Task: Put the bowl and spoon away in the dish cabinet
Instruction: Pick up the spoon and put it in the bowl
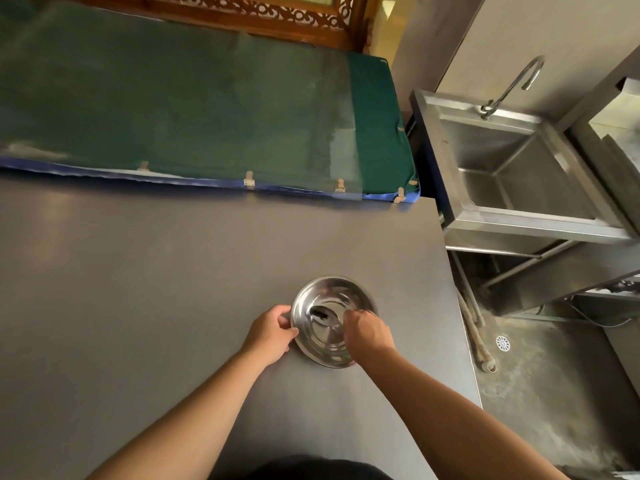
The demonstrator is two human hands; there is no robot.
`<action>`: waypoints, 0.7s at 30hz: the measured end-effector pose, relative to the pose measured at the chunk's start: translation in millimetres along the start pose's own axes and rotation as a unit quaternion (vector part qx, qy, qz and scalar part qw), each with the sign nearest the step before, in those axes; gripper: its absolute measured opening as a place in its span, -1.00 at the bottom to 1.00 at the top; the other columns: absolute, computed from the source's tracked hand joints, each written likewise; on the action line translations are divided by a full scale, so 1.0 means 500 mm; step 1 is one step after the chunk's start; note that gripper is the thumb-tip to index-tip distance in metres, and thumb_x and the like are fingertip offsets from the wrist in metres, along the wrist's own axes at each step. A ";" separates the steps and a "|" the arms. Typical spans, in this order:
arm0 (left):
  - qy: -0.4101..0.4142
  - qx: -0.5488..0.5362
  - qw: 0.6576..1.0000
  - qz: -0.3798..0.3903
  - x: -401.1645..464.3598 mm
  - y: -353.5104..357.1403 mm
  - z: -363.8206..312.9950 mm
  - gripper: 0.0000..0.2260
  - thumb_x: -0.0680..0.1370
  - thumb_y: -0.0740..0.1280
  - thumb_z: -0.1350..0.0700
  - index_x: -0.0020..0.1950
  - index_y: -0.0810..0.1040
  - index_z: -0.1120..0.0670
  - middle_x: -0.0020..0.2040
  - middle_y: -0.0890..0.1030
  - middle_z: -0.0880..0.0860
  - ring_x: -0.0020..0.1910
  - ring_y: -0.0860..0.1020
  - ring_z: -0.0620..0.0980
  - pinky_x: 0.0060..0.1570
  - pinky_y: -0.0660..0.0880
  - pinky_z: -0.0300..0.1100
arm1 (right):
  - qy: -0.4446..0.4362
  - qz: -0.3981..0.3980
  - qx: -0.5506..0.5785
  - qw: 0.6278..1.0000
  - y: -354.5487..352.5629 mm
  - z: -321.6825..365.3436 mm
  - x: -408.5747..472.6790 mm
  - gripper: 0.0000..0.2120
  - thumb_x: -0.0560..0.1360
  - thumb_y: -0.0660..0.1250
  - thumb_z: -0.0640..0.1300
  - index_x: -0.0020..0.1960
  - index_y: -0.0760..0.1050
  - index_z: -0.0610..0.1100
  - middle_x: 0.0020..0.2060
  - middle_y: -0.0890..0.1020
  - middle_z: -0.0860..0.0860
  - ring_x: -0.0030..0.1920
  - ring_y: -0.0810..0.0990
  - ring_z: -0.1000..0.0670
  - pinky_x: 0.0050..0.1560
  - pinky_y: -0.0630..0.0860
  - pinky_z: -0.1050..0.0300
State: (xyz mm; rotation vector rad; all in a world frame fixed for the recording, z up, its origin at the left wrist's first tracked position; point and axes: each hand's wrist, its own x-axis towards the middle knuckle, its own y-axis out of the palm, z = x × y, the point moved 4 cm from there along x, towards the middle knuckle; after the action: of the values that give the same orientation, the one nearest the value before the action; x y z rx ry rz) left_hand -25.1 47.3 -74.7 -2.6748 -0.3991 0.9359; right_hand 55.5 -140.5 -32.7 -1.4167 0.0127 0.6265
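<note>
A shiny steel bowl [329, 299] sits on the grey table [138, 289] near its right edge. My left hand [272, 332] grips the bowl's left rim with thumb and fingers. My right hand [369, 332] reaches over the bowl's right side with its fingers curled on the handle of a spoon [323, 316], whose dark head lies inside the bowl. The spoon's handle is mostly hidden by the hand. No dish cabinet shows in the head view.
A green padded surface under clear plastic [190, 109] borders the table's far side. To the right stands a steel sink [512, 174] with a curved tap [512, 84]. Below it lie a concrete floor, a drain [503, 343] and hoses [478, 337].
</note>
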 end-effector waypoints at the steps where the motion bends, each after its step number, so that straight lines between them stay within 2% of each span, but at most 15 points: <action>1: 0.007 0.016 1.000 0.001 -0.001 -0.001 -0.002 -0.62 0.51 0.44 0.22 0.31 0.54 0.01 -0.08 0.59 0.00 -0.12 0.67 0.10 -0.14 0.67 -0.02 | 0.003 0.002 0.000 1.000 0.001 0.001 0.001 -0.80 0.54 0.30 -0.07 0.02 0.58 -0.19 -0.01 0.68 -0.18 0.00 0.63 -0.24 -0.15 0.42 0.06; 3: 0.020 0.046 0.999 0.002 -0.001 -0.003 -0.005 -0.61 0.50 0.44 0.19 0.31 0.54 0.00 -0.08 0.58 -0.05 -0.08 0.66 0.11 0.01 0.64 0.07 | 0.004 0.008 -0.002 1.000 0.004 0.003 0.003 -0.82 0.54 0.28 -0.10 0.00 0.59 -0.17 -0.02 0.68 -0.17 -0.02 0.63 -0.23 -0.16 0.42 0.06; 6: 0.030 0.069 0.997 0.005 -0.002 -0.005 -0.010 -0.62 0.50 0.44 0.17 0.31 0.54 0.00 -0.09 0.58 -0.09 -0.09 0.65 0.13 0.04 0.62 0.06 | 0.002 0.011 -0.005 1.000 0.008 0.001 0.006 -0.82 0.54 0.25 -0.09 -0.03 0.59 -0.14 -0.03 0.69 -0.15 -0.04 0.63 -0.22 -0.18 0.40 0.07; 8: 0.035 0.083 0.996 0.003 -0.003 -0.005 -0.013 -0.62 0.50 0.44 0.15 0.31 0.54 -0.01 -0.09 0.58 -0.11 -0.12 0.65 0.11 -0.01 0.60 -0.03 | -0.002 0.009 -0.006 1.000 0.008 0.000 0.009 -0.81 0.53 0.25 -0.07 -0.04 0.59 -0.13 -0.04 0.69 -0.15 -0.04 0.64 -0.23 -0.19 0.40 0.07; 11: 0.054 0.115 0.992 -0.014 -0.002 -0.008 -0.017 -0.62 0.49 0.43 0.10 0.31 0.55 -0.03 -0.08 0.55 -0.14 -0.09 0.57 -0.03 -0.07 0.43 -0.21 | -0.009 0.013 -0.006 1.000 0.006 0.000 0.014 -0.80 0.51 0.25 -0.06 -0.01 0.59 -0.12 -0.03 0.70 -0.14 -0.03 0.65 -0.23 -0.18 0.41 0.06; 15: 0.067 0.135 0.988 -0.024 0.007 -0.010 -0.026 -0.62 0.50 0.42 0.06 0.31 0.54 -0.03 0.06 0.57 -0.06 -0.02 0.50 -0.10 -0.01 0.35 -0.25 | -0.009 0.016 0.002 1.000 -0.003 -0.011 0.018 -0.81 0.52 0.28 -0.03 0.02 0.58 -0.10 -0.03 0.69 -0.12 -0.03 0.65 -0.22 -0.16 0.48 0.03; 18: 0.066 0.138 0.988 -0.026 0.020 -0.009 -0.040 -0.59 0.50 0.41 0.05 0.35 0.52 -0.02 0.17 0.60 0.01 0.08 0.55 -0.03 0.04 0.37 -0.23 | 0.007 0.002 0.020 1.000 -0.017 -0.033 0.021 -0.82 0.54 0.28 -0.08 0.11 0.56 -0.08 0.05 0.66 -0.10 0.05 0.62 -0.20 -0.09 0.53 0.00; 21: 0.065 0.140 0.988 -0.028 0.032 -0.009 -0.051 -0.56 0.51 0.41 0.06 0.40 0.50 0.00 0.20 0.60 0.03 0.15 0.57 0.02 0.07 0.38 -0.22 | 0.027 -0.024 0.039 0.999 -0.032 -0.059 0.019 -0.75 0.56 0.20 -0.14 0.19 0.55 -0.09 0.09 0.61 -0.10 0.14 0.56 -0.18 -0.01 0.53 -0.03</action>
State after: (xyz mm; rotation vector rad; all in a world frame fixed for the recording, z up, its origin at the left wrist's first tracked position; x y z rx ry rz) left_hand 2.3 52.7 -62.8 -2.4387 -0.2889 0.7356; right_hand 80.6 -164.3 -27.1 -1.3542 0.0445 0.5427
